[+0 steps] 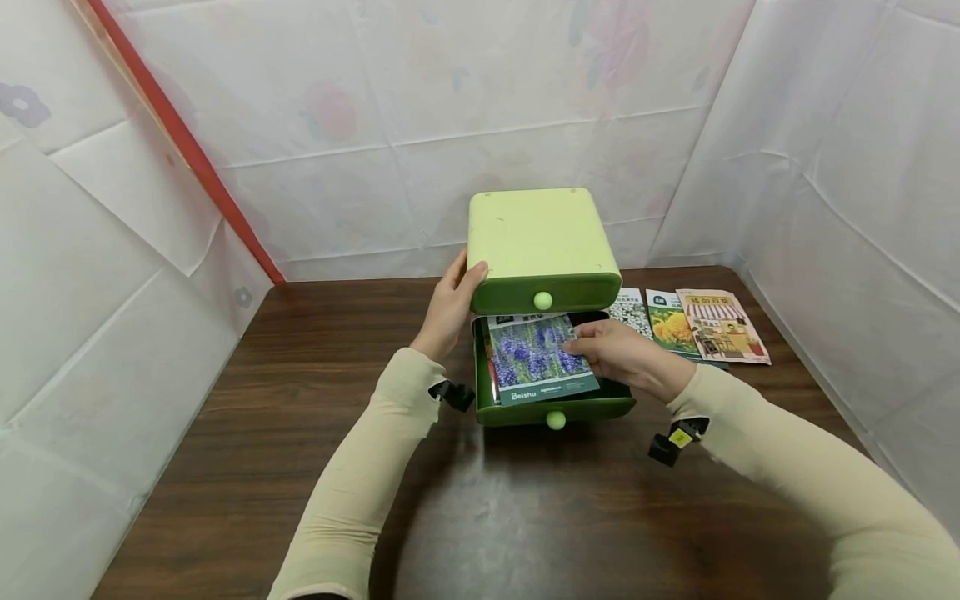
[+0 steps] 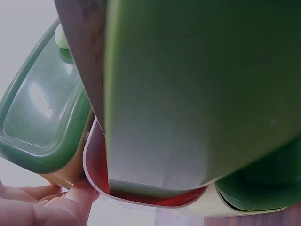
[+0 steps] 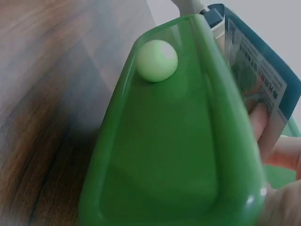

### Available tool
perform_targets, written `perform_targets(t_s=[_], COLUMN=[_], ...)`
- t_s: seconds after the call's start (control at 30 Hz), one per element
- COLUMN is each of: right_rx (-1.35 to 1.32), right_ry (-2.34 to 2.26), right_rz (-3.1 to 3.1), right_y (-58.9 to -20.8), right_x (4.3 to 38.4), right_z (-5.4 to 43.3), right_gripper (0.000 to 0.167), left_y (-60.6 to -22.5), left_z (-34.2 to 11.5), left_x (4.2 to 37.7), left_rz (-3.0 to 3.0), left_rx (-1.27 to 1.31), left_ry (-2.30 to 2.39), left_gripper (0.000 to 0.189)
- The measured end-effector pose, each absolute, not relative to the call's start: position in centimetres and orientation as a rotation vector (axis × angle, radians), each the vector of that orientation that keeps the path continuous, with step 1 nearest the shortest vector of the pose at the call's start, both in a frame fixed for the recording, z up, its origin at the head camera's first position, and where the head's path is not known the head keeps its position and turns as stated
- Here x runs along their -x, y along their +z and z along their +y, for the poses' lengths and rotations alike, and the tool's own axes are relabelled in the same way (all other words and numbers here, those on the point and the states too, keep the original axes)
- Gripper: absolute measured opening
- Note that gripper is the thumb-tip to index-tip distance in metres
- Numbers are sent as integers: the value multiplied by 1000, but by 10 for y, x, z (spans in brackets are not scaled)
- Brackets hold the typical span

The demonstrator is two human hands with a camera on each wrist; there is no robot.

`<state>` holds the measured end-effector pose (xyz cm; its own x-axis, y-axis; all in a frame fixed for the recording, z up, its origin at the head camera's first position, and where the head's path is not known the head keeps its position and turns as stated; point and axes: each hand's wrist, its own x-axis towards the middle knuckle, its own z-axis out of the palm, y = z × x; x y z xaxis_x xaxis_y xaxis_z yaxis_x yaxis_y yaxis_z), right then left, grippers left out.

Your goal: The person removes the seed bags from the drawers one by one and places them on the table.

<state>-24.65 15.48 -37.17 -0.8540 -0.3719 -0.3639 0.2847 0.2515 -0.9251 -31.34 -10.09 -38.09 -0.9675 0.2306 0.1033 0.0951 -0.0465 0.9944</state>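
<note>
At the left, the left hand (image 1: 448, 304) lies with its fingers along the side of the green cabinet (image 1: 542, 233), thumb at the front corner of the closed upper drawer. Below, the open lower drawer (image 1: 517, 414) has the purple-flower packet (image 1: 536, 358) at its mouth, whether inside or just above it I cannot tell. Its long axis seems to run front to back, though foreshortened. The right hand (image 1: 622, 350) pinches its right edge, so the packet lies directly left of that hand, the nearer one. Farther right, an awning-print packet (image 1: 723, 325) rests on the table (image 1: 315, 417).
</note>
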Motion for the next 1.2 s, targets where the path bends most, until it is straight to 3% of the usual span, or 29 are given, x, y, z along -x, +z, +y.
perform_targets(t_s=[0.53, 0.8, 1.03, 1.2], right_rx=[226, 258, 198, 194], right_ry=[-1498, -1514, -1549, -1732], right_rz=[2038, 2081, 2114, 2022], right_y=[-357, -344, -329, -319], right_x=[214, 201, 193, 192], right_z=[171, 181, 195, 207], right_gripper=[38, 16, 72, 31], left_y=[-380, -381, -363, -360], left_z=[-101, -101, -102, -102], left_x=[313, 314, 300, 297], left_rz=[2074, 2102, 2125, 2125], left_rx=[-340, -331, -354, -356], left_ry=[2189, 2178, 2134, 2125], left_gripper=[70, 68, 67, 67])
